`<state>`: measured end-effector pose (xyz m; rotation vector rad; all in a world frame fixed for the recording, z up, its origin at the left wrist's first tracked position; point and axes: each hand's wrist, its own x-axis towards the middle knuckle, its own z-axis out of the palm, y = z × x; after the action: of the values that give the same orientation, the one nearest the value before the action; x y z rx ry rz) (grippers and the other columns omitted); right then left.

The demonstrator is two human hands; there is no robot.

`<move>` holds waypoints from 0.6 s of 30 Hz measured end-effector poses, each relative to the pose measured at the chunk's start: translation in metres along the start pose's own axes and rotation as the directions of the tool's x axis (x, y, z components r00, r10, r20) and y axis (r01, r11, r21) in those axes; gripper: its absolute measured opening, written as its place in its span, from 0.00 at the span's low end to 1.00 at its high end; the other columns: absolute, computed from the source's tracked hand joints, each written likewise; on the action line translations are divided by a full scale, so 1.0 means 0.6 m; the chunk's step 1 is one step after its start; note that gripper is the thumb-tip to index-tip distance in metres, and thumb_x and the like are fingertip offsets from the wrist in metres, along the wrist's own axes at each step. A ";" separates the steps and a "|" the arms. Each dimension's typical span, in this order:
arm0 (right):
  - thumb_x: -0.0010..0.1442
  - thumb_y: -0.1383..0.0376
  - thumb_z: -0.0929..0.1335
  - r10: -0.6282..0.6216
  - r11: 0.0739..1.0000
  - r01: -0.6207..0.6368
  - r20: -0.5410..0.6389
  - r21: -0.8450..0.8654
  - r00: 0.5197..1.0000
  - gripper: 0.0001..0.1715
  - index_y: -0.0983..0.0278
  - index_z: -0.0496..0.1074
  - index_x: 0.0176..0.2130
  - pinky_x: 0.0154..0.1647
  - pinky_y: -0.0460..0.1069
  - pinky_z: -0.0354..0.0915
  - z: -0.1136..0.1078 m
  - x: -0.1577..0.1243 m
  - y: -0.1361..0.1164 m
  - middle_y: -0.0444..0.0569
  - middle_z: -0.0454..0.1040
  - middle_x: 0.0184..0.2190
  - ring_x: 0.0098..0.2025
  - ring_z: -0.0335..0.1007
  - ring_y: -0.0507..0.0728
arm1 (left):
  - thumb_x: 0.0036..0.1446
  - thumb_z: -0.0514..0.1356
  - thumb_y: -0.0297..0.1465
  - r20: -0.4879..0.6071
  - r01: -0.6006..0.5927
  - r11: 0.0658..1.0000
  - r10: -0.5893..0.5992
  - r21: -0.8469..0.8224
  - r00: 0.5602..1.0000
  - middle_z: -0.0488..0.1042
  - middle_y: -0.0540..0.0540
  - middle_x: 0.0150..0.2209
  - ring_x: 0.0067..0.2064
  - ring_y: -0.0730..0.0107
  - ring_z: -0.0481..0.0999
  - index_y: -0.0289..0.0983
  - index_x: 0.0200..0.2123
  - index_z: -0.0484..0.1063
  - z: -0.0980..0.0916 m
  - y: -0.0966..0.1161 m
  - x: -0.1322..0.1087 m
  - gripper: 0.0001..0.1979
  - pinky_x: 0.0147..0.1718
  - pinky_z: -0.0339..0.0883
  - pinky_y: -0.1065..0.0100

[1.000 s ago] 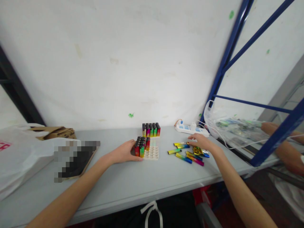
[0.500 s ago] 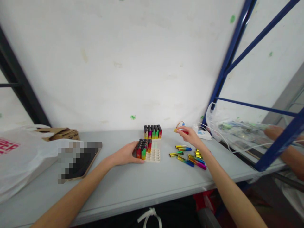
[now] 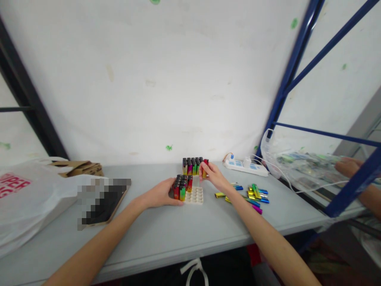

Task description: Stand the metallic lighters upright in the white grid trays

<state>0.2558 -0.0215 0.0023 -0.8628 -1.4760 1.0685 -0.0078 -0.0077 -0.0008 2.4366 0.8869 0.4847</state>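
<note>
My left hand [image 3: 160, 193] curves around the left side of a white holed tray [image 3: 195, 195], its fingers against several upright lighters [image 3: 182, 186] in red, green and yellow with black tops. Holes at the tray's right side show bare. My right hand [image 3: 213, 175] is closed on a red and gold lighter [image 3: 204, 169], held upright between thumb and fingertips above the tray's far right. Behind the tray stands a second block of upright lighters [image 3: 192, 165], partly hidden by my right hand. Loose shiny lighters [image 3: 254, 192] lie on the grey table right of the tray.
A white power strip [image 3: 247, 167] with cables sits at the back right, near a blue metal frame [image 3: 278, 99]. A phone [image 3: 111, 202] and a white plastic bag [image 3: 38, 198] lie left. Another person's hand [image 3: 348, 165] shows at far right beyond the frame.
My right hand has moved left with the lighter, from above the power strip to near the tray, and the lighter is now upright. My left hand keeps its hold. The view has shifted slightly.
</note>
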 end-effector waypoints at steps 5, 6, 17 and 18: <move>0.59 0.36 0.67 0.130 0.986 -0.130 0.008 0.106 0.992 0.33 0.60 0.57 0.30 0.18 0.43 0.42 0.013 -0.011 0.012 0.35 0.47 0.21 0.19 0.39 0.46 | 0.46 0.73 0.48 -0.004 -0.015 1.000 0.015 -0.018 1.000 0.74 0.40 0.57 0.56 0.50 0.75 0.36 0.59 0.68 0.000 0.001 0.000 0.40 0.58 0.68 0.57; 0.60 0.34 0.65 0.160 0.981 -0.160 0.005 0.110 0.987 0.35 0.60 0.56 0.28 0.18 0.44 0.40 0.015 -0.011 0.013 0.35 0.47 0.20 0.19 0.38 0.46 | 0.46 0.73 0.48 -0.004 -0.016 1.000 0.016 -0.023 1.000 0.74 0.41 0.57 0.56 0.50 0.75 0.36 0.59 0.68 0.000 0.001 0.000 0.40 0.57 0.68 0.57; 0.66 0.55 0.57 0.217 0.976 -0.210 -0.222 0.053 0.951 0.27 0.60 0.50 0.18 0.16 0.46 0.36 0.048 -0.018 0.022 0.38 0.46 0.13 0.15 0.37 0.47 | 0.47 0.73 0.47 -0.011 -0.033 0.999 0.032 -0.042 0.999 0.75 0.42 0.57 0.56 0.51 0.75 0.37 0.58 0.68 -0.001 0.005 -0.001 0.39 0.57 0.69 0.57; 0.66 0.56 0.57 0.217 0.976 -0.211 -0.223 0.048 0.951 0.27 0.60 0.50 0.18 0.16 0.45 0.37 0.049 -0.019 0.020 0.38 0.46 0.13 0.15 0.37 0.47 | 0.46 0.73 0.47 -0.014 -0.031 0.999 0.030 -0.043 0.999 0.75 0.42 0.57 0.56 0.50 0.75 0.37 0.58 0.69 -0.001 0.005 -0.001 0.39 0.57 0.69 0.57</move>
<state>0.2286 -0.0332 -0.0139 -1.1096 -1.1967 1.1026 -0.0073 -0.0098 0.0013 2.4139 0.8373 0.5268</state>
